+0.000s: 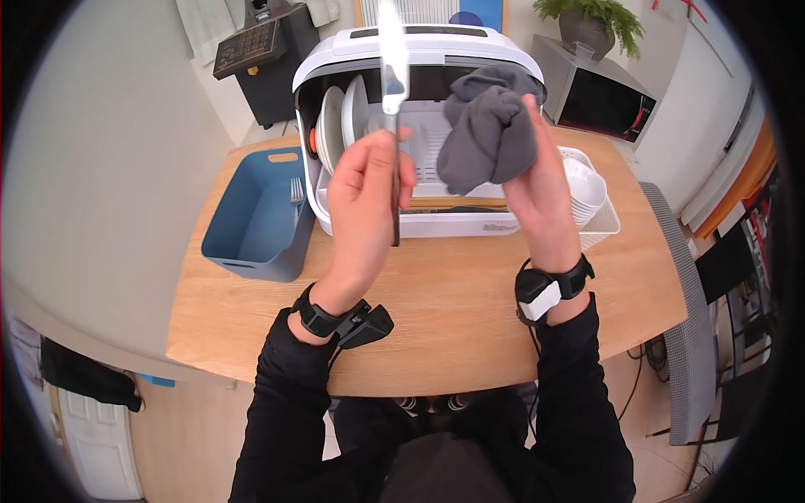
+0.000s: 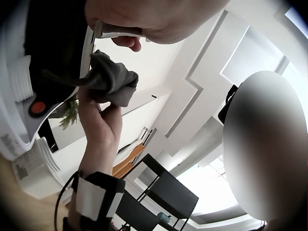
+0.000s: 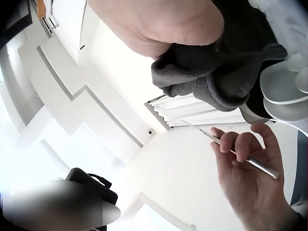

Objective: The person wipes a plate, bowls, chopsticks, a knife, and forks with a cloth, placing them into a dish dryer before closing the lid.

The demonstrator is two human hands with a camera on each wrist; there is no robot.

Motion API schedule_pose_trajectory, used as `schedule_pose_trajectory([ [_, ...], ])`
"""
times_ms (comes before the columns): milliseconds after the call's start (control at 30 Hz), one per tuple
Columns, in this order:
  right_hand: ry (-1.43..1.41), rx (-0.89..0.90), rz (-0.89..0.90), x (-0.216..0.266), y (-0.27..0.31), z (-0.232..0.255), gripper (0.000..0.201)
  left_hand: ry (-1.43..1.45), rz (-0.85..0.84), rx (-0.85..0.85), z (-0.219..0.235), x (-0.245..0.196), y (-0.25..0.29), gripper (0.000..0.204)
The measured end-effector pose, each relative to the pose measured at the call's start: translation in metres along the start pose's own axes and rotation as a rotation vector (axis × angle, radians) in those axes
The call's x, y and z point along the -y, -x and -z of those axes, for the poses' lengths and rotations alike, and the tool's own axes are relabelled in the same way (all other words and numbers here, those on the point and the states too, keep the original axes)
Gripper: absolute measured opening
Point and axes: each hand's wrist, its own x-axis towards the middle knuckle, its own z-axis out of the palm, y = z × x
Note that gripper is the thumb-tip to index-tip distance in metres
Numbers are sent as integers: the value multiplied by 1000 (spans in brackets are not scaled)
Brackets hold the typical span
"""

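In the head view my left hand (image 1: 360, 197) pinches a table knife (image 1: 392, 80) by its handle, the shiny blade pointing up. My right hand (image 1: 543, 197) holds a bunched dark grey cloth (image 1: 488, 138), apart from the knife and to its right. From the right wrist view, the left fingers curl round the knife's metal handle (image 3: 262, 168). Both hands are raised before a white dish cabinet (image 1: 419, 225) with its front open. Plates (image 1: 332, 126) stand upright at the left inside it.
On the left of the wooden table (image 1: 453, 318) sits a blue bin (image 1: 251, 214) with a fork (image 1: 297, 197) inside. A white basket (image 1: 605, 222) with stacked white bowls (image 1: 584, 189) is on the right. Behind are a microwave (image 1: 599, 96) and a potted plant (image 1: 587, 29).
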Motion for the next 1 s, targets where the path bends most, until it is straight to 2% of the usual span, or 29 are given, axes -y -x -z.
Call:
schedule_pose_trajectory([
  [67, 4, 18, -35, -13, 8, -12, 42, -94, 6, 84, -7, 3, 5, 31],
  [133, 37, 37, -61, -22, 22, -26, 43, -172, 45, 92, -7, 11, 6, 25],
  [267, 84, -33, 31, -19, 25, -34, 35, -418, 51, 161, -1, 8, 5, 21],
  [400, 37, -127, 24, -11, 14, -18, 33, -646, -34, 220, -2, 14, 7, 19],
  [500, 18, -143, 62, -5, 8, -8, 32, -750, -11, 296, -3, 14, 10, 21],
  [600, 9, -198, 87, 2, 1, 1, 30, -866, -101, 331, 1, 12, 7, 21],
  [700, -25, -246, 193, 9, -8, 17, 31, -950, -85, 319, 9, 3, 2, 19],
  [833, -51, -245, 327, 29, -14, 34, 32, -1271, -273, 224, 20, 1, -8, 14],
  [1000, -90, -211, 363, 39, -14, 36, 32, -1406, -539, 293, 25, 34, -19, 11],
])
